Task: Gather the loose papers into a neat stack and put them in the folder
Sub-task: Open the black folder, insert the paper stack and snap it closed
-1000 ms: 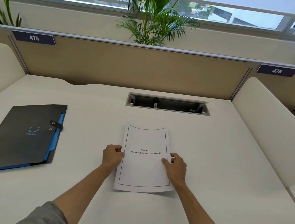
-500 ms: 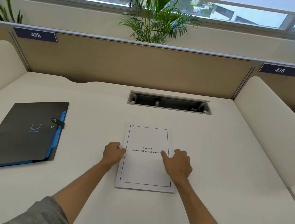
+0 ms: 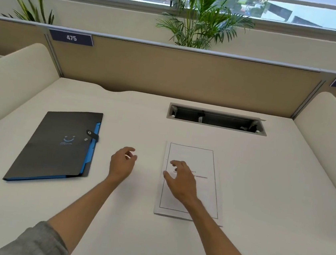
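A neat stack of white papers [image 3: 205, 163] with a thin black border and a printed title lies flat on the desk, right of centre. My right hand [image 3: 180, 177] hovers over its left half with fingers loosely spread, holding nothing. My left hand [image 3: 122, 163] is off the stack, above bare desk between the papers and the folder, fingers relaxed and slightly curled, empty. The black folder [image 3: 56, 148] with a blue inner edge and a snap strap lies shut at the left of the desk, apart from both hands.
The white desk [image 3: 270, 191] has a rectangular cable slot [image 3: 216, 120] behind the papers. Cream side panels [image 3: 11, 76] and a tan back partition [image 3: 189, 75] with tags 475 and 476 enclose it. Palm plants stand behind the partition.
Both hands have let go of the paper stack, which now lies flat. My left hand has moved left toward the folder, and my right hand has shifted left over the stack. The camera turned left.
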Demonstrator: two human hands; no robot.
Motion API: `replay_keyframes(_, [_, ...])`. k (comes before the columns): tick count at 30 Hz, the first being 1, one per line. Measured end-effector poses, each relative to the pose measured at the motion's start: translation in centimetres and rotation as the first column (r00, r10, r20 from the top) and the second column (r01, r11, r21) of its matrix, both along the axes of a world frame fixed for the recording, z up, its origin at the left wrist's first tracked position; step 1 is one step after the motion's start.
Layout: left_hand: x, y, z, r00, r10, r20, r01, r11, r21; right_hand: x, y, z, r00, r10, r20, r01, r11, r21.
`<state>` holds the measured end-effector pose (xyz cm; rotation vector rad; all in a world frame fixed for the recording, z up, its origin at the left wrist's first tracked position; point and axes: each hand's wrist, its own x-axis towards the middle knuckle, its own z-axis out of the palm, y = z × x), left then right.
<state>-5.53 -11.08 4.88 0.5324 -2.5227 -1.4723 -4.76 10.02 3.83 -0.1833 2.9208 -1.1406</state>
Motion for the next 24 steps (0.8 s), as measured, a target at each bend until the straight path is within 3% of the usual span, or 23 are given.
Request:
replay_keyframes(15, [0.0, -14.7, 0.1, 0.979, 0.191, -0.066, -0.196, 0.978, -0.078, -2.0, -13.4, 1.1, 0.981, 0.168, 0.096, -0.160, 0.983, -0.086])
replay_keyframes(24, [0.8, -23.0, -0.4, 0.952, 0.305, -0.038, -0.307, 0.941, -0.143, -2.5, -20.6, 1.2, 0.939, 0.254, 0.233, -0.236, 0.966, -0.103])
